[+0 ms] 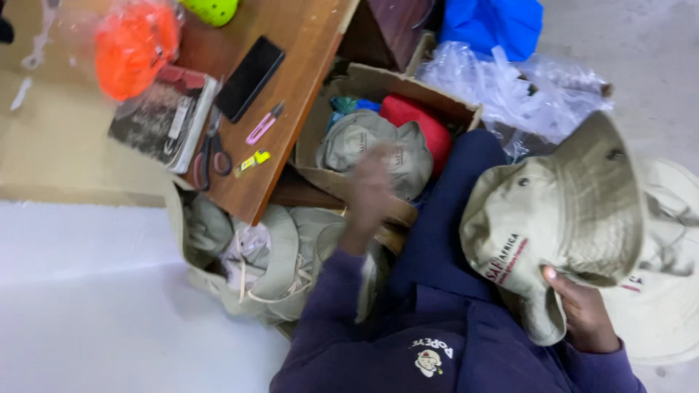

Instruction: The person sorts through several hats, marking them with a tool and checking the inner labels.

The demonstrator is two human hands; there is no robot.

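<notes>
A khaki cloth bucket hat (561,218) is pinched by its brim in the right hand (582,313) at near right, while the blurred left hand (368,193), its grip unreadable, is best guided slowly toward the hat-filled cardboard box (378,84) beside the wooden surface (306,44).

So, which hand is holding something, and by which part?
The right hand holds a khaki bucket hat by its brim edge; the blurred left hand holds nothing visible.
</notes>
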